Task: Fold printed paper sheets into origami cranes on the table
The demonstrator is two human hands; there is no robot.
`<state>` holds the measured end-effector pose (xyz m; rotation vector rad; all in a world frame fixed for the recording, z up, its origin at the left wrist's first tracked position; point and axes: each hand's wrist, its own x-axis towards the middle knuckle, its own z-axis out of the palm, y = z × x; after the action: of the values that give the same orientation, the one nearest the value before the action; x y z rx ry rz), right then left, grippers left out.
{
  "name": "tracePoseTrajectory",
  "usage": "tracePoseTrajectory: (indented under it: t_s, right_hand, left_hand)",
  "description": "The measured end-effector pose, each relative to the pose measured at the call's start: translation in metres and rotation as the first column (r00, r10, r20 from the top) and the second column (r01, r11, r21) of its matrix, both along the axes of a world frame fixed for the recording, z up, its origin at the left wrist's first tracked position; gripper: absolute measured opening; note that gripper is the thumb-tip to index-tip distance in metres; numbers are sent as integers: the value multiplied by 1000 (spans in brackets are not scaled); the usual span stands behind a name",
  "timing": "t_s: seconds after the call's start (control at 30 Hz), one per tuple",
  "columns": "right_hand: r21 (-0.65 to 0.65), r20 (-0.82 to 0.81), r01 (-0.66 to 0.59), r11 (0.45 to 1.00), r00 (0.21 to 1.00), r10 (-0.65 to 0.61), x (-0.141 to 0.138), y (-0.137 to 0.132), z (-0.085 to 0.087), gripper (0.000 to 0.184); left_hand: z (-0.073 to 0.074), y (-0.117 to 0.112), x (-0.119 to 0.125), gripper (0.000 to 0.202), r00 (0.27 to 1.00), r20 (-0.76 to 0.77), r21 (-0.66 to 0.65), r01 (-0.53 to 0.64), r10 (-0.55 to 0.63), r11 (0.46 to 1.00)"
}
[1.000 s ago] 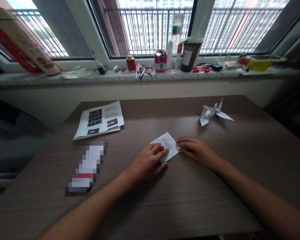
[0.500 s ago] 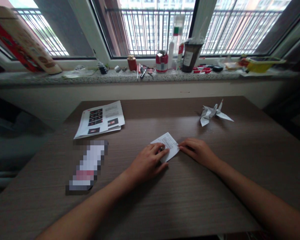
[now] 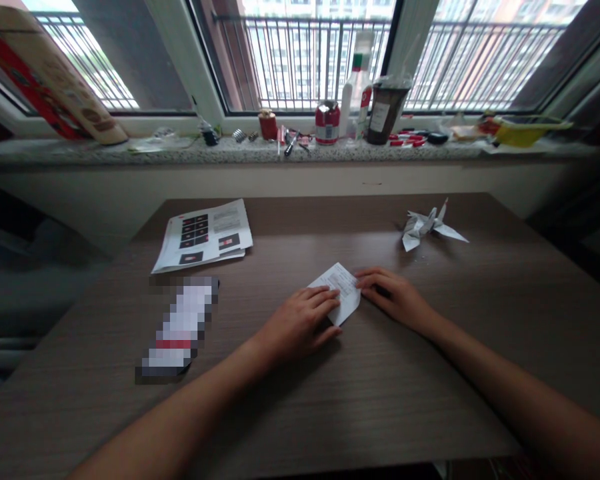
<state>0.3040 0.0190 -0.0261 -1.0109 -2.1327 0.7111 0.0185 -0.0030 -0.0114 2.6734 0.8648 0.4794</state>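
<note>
A small folded white paper point(image 3: 343, 288) with faint print lies on the brown wooden table point(image 3: 360, 393). My left hand point(image 3: 300, 325) rests palm down on its left part, fingers stretched flat over the sheet. My right hand point(image 3: 395, 298) sits at the paper's right edge with its fingers curled and the fingertips pressing the edge. A finished paper crane point(image 3: 427, 225) stands farther back on the right, apart from both hands.
Printed leaflets point(image 3: 205, 235) lie at the table's back left, and a blurred-out flat object point(image 3: 180, 328) is on the left. The stone windowsill point(image 3: 130, 155) behind holds a red can point(image 3: 327, 123), a bottle, a dark cup point(image 3: 383, 112), scissors and small clutter.
Both hands stayed on the paper. The left fingers slid a little across it and the right fingertips shifted along its right edge. The view moved slightly.
</note>
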Motion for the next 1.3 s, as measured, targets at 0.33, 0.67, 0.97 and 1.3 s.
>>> tracePoseTrajectory:
  t_s: [0.33, 0.67, 0.97, 1.3]
  right_hand:
    - [-117, 78, 21, 993, 997, -12, -5, 15, 8, 13]
    - [-60, 78, 53, 997, 996, -48, -28, 26, 6, 11]
    - [-44, 68, 116, 992, 991, -112, -29, 26, 2, 6]
    - [-49, 79, 136, 990, 988, -132, -32, 26, -2, 5]
  left_hand:
    - [-2, -3, 2, 50, 1000, -5, 3, 25, -25, 1000]
    - [-1, -2, 0, 32, 999, 4, 14, 46, -46, 999]
    - [3, 1, -4, 30, 991, 6, 0, 133, -133, 991]
    - [8, 0, -7, 31, 985, -17, -19, 172, -172, 985]
